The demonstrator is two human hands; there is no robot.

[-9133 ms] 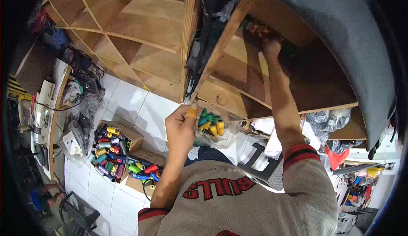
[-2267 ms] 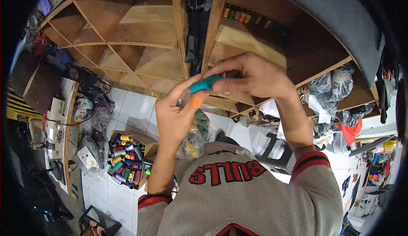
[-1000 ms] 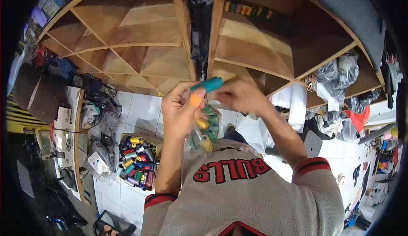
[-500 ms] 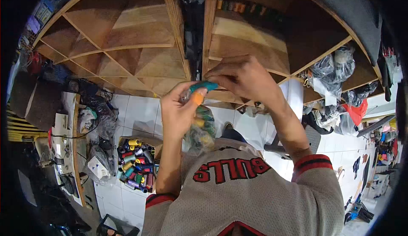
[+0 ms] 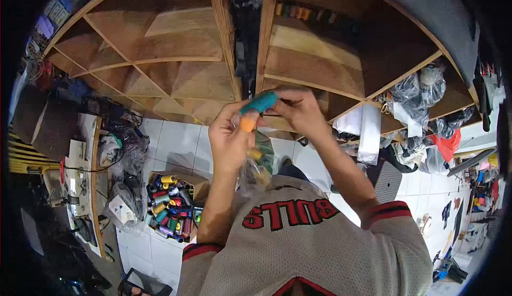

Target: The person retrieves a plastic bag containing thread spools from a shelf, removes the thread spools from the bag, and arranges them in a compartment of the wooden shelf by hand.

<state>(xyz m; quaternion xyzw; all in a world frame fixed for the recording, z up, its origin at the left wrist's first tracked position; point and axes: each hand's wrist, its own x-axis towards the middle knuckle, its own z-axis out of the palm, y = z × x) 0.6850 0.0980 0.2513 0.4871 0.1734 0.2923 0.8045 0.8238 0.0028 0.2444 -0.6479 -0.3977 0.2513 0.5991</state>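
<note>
Leftmost, a narrow tabletop (image 5: pixel 96 189) carries a white machine (image 5: pixel 76 176), with a dark cable looping over its edge. Crumpled plastic bags (image 5: pixel 130 154) lie just beside it. Next comes an open cardboard box (image 5: pixel 200 188) on the tiled floor (image 5: pixel 304 160), packed with thread spools (image 5: pixel 169 206) of many colours. Above these spreads a wooden shelf (image 5: pixel 186 34), split into compartments by slanting dividers.

In the middle, the left hand (image 5: pixel 226 138), with an orange wrap (image 5: pixel 247 124) around its thumb, is closed around the teal spool (image 5: pixel 260 102), which is tilted with its right end higher. Right beneath this hand hangs a clear bag (image 5: pixel 258 162) of yellow and green spools, between the forearms and close to the grey jersey (image 5: pixel 304 242). The right hand (image 5: pixel 304 112) has its fingers bent close together at the spool's right end; whether they grip it cannot be told.

Beyond the hands, a dark gap parts the left shelf from the right shelf (image 5: pixel 314 45), where a row of small spools (image 5: pixel 304 13) stands in an upper compartment. Farther right, a pale wrapped roll (image 5: pixel 369 136) leans below the shelf's edge, near knotted plastic bags (image 5: pixel 421 93) and a red bag (image 5: pixel 448 146).
</note>
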